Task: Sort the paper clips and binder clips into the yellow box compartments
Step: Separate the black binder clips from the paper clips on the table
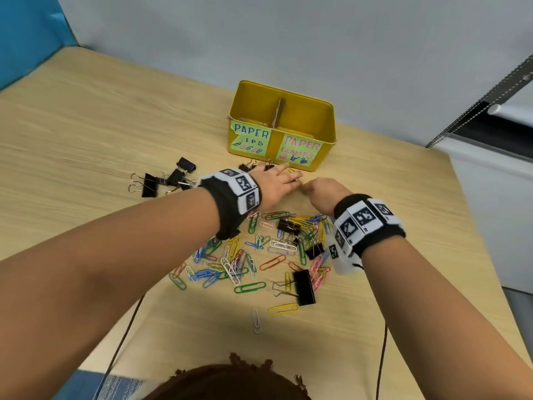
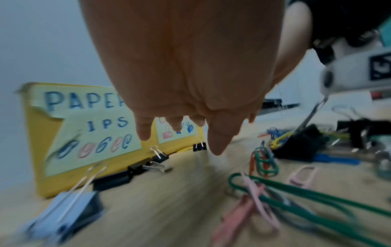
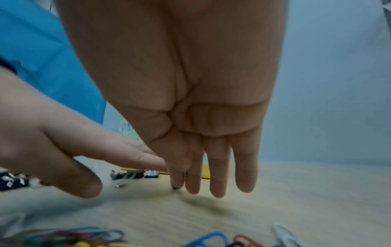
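The yellow box (image 1: 327, 131) stands at the back, split by a divider, with labels "PAPER CLIPS" on the left and "PAPER CLAMPS" on the right. Coloured paper clips (image 1: 259, 255) lie in a pile near me, with black binder clips (image 1: 304, 287) among them. My left hand (image 1: 277, 180) hovers with straight fingers (image 2: 217, 142) over small binder clips (image 2: 200, 147) at the box front (image 2: 38, 150) and holds nothing. My right hand (image 1: 320, 192) is beside it. Its straight fingertips (image 3: 217, 188) point down onto the table, the thumb lying against the index finger. A small dark speck shows at that tip.
More black binder clips (image 1: 167, 180) lie in a group left of my hands. A yellow (image 1: 284, 308) and a white paper clip (image 1: 256, 320) lie apart near the front. A grey wall stands behind the box, and the table edge (image 1: 473, 226) runs along the right.
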Demonstrator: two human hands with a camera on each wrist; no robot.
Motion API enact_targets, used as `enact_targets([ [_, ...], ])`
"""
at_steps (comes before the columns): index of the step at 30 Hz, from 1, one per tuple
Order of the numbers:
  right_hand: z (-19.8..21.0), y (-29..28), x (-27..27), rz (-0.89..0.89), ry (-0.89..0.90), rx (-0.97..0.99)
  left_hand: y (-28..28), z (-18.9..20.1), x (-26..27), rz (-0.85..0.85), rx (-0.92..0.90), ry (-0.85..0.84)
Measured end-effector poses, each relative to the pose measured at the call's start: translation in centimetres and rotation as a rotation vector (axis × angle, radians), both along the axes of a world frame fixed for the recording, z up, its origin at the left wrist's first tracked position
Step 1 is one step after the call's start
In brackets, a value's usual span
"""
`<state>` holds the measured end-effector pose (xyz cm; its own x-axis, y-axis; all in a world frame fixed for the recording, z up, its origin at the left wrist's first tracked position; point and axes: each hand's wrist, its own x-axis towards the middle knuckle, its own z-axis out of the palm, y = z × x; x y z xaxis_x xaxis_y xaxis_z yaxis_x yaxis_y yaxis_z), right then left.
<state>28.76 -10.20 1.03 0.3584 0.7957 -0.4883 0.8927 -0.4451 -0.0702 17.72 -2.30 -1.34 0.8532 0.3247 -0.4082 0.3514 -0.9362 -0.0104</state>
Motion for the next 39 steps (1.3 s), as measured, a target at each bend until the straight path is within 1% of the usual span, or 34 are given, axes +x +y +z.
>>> enact_targets([
  [2, 0.1, 0.8, 0.1, 0.005, -0.053, 0.0, 0.0, -0.1, 1.2, 0.002, 0.05, -0.002],
  [5, 0.2, 1.7, 0.2, 0.012, -0.052, 0.04, 0.5, -0.3, 1.7, 0.046, 0.077, 0.024],
  [8, -0.3, 2.4, 0.1, 0.067, -0.023, 0.074, 0.6, -0.2, 0.9, 0.015, 0.152, 0.036],
  [10, -0.7, 2.7, 0.0, 0.085, 0.0, 0.038, 0.9, 0.0, -0.1, 0.022, 0.203, 0.059],
  [14, -0.4, 2.4, -0.7, 0.165, -0.018, -0.06, 1.9, 0.3, -2.3, 0.087, 0.252, 0.114],
  [16, 0.2, 1.7, -1.3, 0.223, 0.099, -0.103, 2.2, 0.5, -3.1, 0.113, 0.257, 0.089],
  [18, 1.1, 0.7, -1.7, 0.2, 0.256, -0.049, 1.9, 0.6, -3.3, 0.104, 0.248, -0.027],
  [19, 1.6, 0.2, -1.6, 0.15, 0.276, 0.018, 1.7, 0.6, -3.2, 0.09, 0.225, -0.105],
  [20, 2.0, -0.4, -1.2, 0.097, 0.259, 0.085, 1.2, 0.7, -2.9, 0.072, 0.178, -0.17],
  [21, 2.3, -1.0, -0.8, 0.061, 0.235, 0.119, 0.8, 0.7, -2.7, 0.056, 0.099, -0.198],
  [23, 2.4, -2.1, -0.4, 0.049, 0.236, 0.05, -0.4, 1.0, -2.1, 0.039, -0.116, -0.149],
  [24, 2.2, -2.5, -0.7, 0.07, 0.256, -0.013, -1.0, 1.1, -2.0, 0.028, -0.201, -0.084],
  [25, 1.8, -3.0, -1.2, 0.089, 0.269, -0.058, -1.6, 1.3, -1.9, 0.015, -0.249, -0.023],
  [26, 1.3, -3.2, -1.7, 0.094, 0.27, -0.068, -2.0, 1.2, -2.0, 0.003, -0.26, 0.025],
  [28, 0.2, -3.4, -2.2, 0.08, 0.249, 0.001, -2.3, 1.0, -2.6, -0.011, -0.234, 0.069],
  [31, -0.2, -3.0, -2.1, -0.006, 0.219, 0.102, -2.2, 0.6, -4.4, 0.04, -0.208, 0.111],
  [33, -0.2, -2.2, -2.3, -0.031, 0.189, 0.124, -2.0, 0.7, -5.5, 0.074, -0.248, 0.138],
  [36, -0.6, -0.2, -3.2, -0.07, 0.151, 0.239, -2.1, 1.1, -6.1, 0.099, -0.317, 0.115],
  [39, -0.9, 1.4, -3.0, -0.17, 0.234, 0.312, -2.5, 1.1, -6.0, 0.163, -0.352, 0.022],
])
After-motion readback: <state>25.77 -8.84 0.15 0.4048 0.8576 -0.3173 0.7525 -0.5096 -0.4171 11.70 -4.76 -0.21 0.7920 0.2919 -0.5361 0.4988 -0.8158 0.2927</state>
